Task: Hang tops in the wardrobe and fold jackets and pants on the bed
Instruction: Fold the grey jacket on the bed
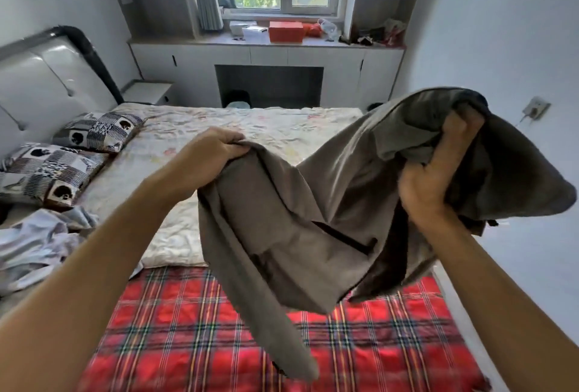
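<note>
Grey-brown jacket, or so its slanted zip pocket is suggesting, is hanging in the air over the red plaid blanket on the bed, stretched between both hands. The left hand is pinching only a small fold of the edge with curled fingers. The right hand is gripping a thick crumpled bunch, fingers dug into the cloth. One long part is dangling low toward the blanket; whether it is touching cannot be told.

The risk is lying in that uneven hold. The left pinch is taking little cloth and could be slipping free under a shake, dropping that side. The bunched right side is hiding the true outline, so lowering now would likely be trapping the dangling part underneath and laying the jacket down twisted. Swinging leftward could also be dragging it into the heap of pale clothes.
</note>
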Demonstrator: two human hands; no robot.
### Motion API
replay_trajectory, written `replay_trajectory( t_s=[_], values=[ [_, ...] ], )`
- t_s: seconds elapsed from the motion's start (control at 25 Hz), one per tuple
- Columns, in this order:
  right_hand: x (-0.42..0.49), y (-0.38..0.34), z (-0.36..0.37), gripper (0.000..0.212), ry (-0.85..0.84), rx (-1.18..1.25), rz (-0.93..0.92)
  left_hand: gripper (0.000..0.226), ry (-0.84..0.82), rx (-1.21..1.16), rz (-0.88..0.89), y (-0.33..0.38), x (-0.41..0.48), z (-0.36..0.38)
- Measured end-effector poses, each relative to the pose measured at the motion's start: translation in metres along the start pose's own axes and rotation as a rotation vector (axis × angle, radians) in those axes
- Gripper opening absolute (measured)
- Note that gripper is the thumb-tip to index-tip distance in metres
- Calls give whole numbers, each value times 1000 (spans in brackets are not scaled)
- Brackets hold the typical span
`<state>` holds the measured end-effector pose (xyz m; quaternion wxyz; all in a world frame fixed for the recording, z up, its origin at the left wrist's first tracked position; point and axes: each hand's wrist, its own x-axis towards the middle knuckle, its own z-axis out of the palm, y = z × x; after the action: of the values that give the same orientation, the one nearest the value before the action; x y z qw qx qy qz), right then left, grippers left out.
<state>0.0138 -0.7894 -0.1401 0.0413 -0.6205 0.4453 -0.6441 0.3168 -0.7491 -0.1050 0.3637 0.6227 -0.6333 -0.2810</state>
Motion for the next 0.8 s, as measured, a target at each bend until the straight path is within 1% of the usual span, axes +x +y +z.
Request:
replay_trajectory(
  t_s=[0.04,0.12,0.16,0.2,0.24,0.32,0.4,0.48,0.56,0.6,0.64,0.72,0.76,0.8],
  values=[
    [-1,-2,1,48,19,-21,-36,21,-38,-60,-25,-7,-11,-2],
    [-6,11,-1,35,50,-29,-209,19,-80,-164,-91,-18,-24,-6],
    [-9,16,2,33,50,-44,-255,20,-99,-194,-130,-22,-29,-8],
    [-7,22,8,32,15,-38,-275,15,-114,-208,-161,-29,-30,-9],
    [-2,29,17,32,-46,-28,-288,12,-127,-220,-190,-35,-29,-9],
    [7,49,40,35,-194,-36,-261,14,-131,-224,-257,-52,-23,-9],
    [18,68,66,41,-317,-25,-255,17,-102,-208,-317,-74,-10,-6],
    [29,102,105,48,-444,-55,-174,22,-18,-151,-363,-106,14,9],
    [26,140,142,57,-636,-186,-115,26,10,-11,-384,-147,36,40],
    [10,171,159,60,-759,-281,-50,21,-8,80,-400,-177,44,65],
    [-10,198,169,59,-888,-391,55,16,-41,176,-433,-207,45,94],
    [-73,262,179,45,-1118,-554,394,13,-130,302,-589,-274,35,160],
    [-108,293,179,34,-1200,-585,565,17,-154,262,-687,-304,26,191],
    [-140,324,176,23,-1256,-568,724,25,-152,166,-769,-328,17,218]
  ],
)
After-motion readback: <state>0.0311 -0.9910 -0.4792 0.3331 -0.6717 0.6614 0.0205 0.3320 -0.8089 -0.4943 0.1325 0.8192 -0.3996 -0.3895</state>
